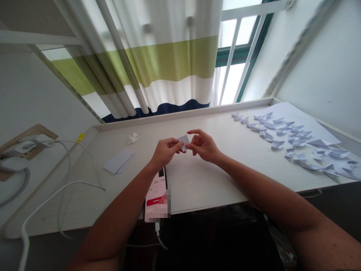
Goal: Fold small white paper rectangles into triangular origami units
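Observation:
Both my hands meet above the middle of the white desk (197,180), pinching a small folded white paper piece (184,142) between them. My left hand (165,151) grips the paper's left side with thumb and fingers closed on it. My right hand (203,145) holds the right side, its index finger curled over the top. The paper is lifted slightly off the desk surface.
Several folded paper boats (293,139) lie on a white sheet at the right. A small stack of paper slips (119,161) and a crumpled scrap (132,138) lie at the left. A phone (156,197) on a cable sits under my left forearm. White cables (64,177) trail left. Curtained window behind.

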### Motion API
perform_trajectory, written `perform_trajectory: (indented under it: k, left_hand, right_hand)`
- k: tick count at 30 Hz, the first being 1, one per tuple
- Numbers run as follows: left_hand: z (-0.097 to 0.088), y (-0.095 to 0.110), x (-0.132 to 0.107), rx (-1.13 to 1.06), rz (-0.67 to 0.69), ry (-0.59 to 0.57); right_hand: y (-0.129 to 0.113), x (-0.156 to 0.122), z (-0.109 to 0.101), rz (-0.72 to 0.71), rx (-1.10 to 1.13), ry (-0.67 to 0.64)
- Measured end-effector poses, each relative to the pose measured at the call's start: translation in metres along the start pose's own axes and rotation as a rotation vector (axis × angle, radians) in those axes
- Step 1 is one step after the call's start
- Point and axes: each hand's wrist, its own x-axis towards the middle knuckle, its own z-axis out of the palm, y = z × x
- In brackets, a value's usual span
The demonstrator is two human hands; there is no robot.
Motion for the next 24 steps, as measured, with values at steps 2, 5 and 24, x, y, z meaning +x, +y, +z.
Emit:
perform_trajectory:
  k: [2, 5, 24]
  left_hand:
    - [-0.0009, -0.0015, 0.0010, -0.003, 0.013, 0.019]
    - [-0.0026, -0.0036, 0.0017, 0.000, 0.024, 0.050]
    - [-0.0032, 0.0023, 0.0004, -0.191, -0.081, -0.055]
  right_hand:
    - [-0.0005, -0.0003, -0.0013, -0.022, -0.040, -0.021]
    - [0.0003, -0.0005, -0.0040, -0.084, -0.132, -0.046]
    - [-0.0028, 0.0007, -0.0062, -0.109, -0.173, -0.011]
